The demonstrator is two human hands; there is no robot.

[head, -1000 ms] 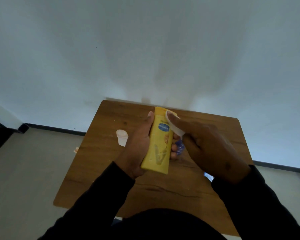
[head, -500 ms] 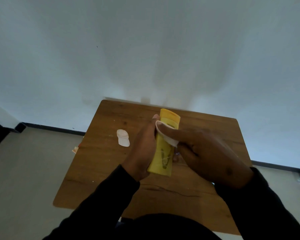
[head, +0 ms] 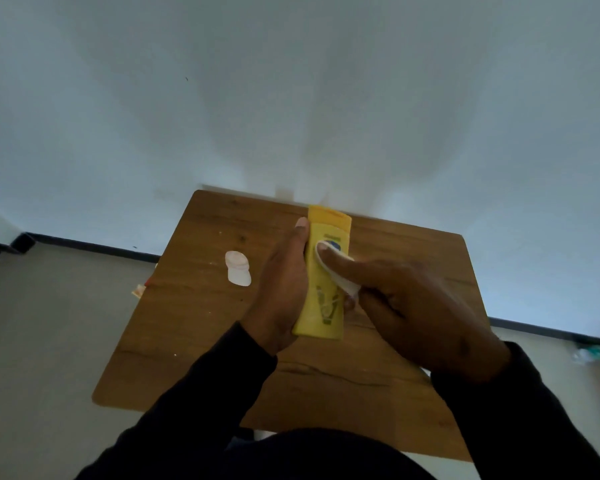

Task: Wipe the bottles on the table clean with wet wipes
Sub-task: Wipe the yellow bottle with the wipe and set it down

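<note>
My left hand (head: 280,292) grips a yellow bottle (head: 326,306) by its left side, holding it above the wooden table (head: 194,327) with its cap end pointing away from me. My right hand (head: 416,306) pinches a white wet wipe (head: 340,278) and presses it with the thumb against the bottle's front, over the blue label. The fingers of my left hand behind the bottle are mostly hidden.
A small pale pink bottle (head: 238,268) lies on its side on the table's left part. Small scraps (head: 140,291) lie on the floor by the table's left edge. A white wall rises behind the table. Coloured items (head: 593,353) sit on the floor at right.
The wipe under my right thumb slid from the bottle's top right edge across to its front label area. My left hand turned the bottle so its front faces me again.
</note>
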